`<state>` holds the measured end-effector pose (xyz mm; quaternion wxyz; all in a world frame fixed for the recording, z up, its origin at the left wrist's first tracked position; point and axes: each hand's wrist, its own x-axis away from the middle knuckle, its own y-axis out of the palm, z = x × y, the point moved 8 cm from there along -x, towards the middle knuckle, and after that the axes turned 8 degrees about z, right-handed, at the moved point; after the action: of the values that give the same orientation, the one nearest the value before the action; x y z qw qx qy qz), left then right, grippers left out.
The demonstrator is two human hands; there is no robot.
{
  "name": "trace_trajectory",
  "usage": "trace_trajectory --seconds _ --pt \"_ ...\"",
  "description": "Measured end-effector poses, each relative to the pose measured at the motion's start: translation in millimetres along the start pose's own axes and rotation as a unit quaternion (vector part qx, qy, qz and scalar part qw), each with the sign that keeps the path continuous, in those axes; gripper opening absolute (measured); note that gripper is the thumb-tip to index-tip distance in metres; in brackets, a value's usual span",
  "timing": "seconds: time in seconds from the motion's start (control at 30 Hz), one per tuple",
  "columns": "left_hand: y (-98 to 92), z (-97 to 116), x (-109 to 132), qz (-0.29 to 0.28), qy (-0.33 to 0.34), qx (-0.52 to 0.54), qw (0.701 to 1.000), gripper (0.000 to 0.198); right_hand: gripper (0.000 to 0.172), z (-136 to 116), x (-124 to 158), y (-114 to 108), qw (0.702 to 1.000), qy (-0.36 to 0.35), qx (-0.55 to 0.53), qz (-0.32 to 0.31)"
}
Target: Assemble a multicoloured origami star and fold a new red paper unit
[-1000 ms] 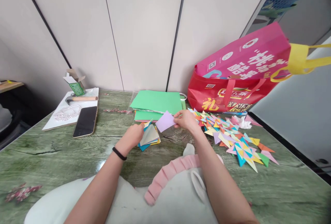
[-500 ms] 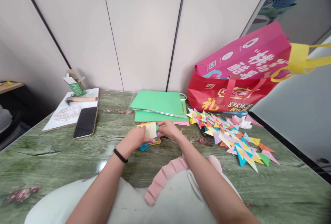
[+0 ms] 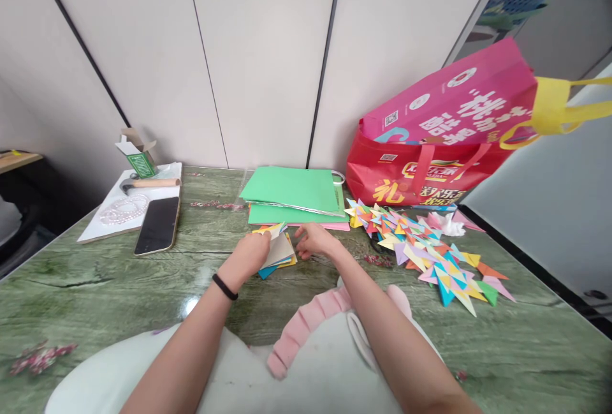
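Note:
My left hand (image 3: 252, 251), a black band on its wrist, pinches a few small coloured paper sheets (image 3: 276, 230) at the middle of the table. Directly under them lies a small stack of paper sheets (image 3: 281, 249), the top one pale beige, with yellow and blue edges showing below. Just right of this stack is my right hand (image 3: 313, 240), fingers loosely bent and apart, with nothing visible in them. Behind both hands lie large green paper sheets (image 3: 291, 187). A heap of folded coloured paper triangles (image 3: 430, 248) spreads out to the right.
A red gift bag (image 3: 425, 175) holding a pink bag (image 3: 459, 95) stands at the back right. On the left are a phone (image 3: 157, 226), a hammer (image 3: 153, 182), a bead string (image 3: 124, 210) and a small open box (image 3: 138, 155). A pale plush (image 3: 306, 363) lies in front.
My right hand has drawn slightly right, off the papers. My left hand has turned and lifted some sheets, uncovering the beige sheet on the stack.

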<state>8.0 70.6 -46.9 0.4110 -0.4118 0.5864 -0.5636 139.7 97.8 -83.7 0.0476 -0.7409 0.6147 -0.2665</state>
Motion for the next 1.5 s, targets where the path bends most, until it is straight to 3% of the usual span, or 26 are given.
trace_trajectory --seconds 0.13,0.27,0.47,0.67,1.0,1.23,1.5 --pt "-0.6 0.8 0.6 0.002 0.009 -0.002 1.0 0.026 0.038 3.9 5.9 10.2 0.998 0.038 -0.002 -0.048" --pt "-3.0 1.9 1.3 0.004 0.013 -0.002 1.0 0.027 0.043 -2.7 9.1 14.7 0.996 0.029 -0.056 -0.068" --pt "-6.4 3.6 2.2 0.006 0.019 0.0 1.0 0.026 0.045 -8.7 3.3 12.3 0.994 -0.02 -0.09 -0.052" --pt "-7.9 3.7 3.1 0.004 0.018 0.002 1.0 0.025 0.032 -8.4 -0.1 12.0 0.996 -0.043 -0.068 -0.027" --pt "-7.3 3.1 2.7 0.007 0.011 0.0 1.0 0.027 0.033 3.7 -2.2 10.3 1.0 0.007 -0.02 0.01" --pt "-5.9 3.0 2.2 0.003 0.017 0.001 1.0 0.024 0.021 -15.3 12.6 17.6 0.999 0.009 -0.049 -0.022" --pt "-11.0 3.9 4.1 0.004 0.01 0.004 1.0 0.026 0.031 -17.9 13.2 11.8 0.999 -0.012 -0.036 -0.009"
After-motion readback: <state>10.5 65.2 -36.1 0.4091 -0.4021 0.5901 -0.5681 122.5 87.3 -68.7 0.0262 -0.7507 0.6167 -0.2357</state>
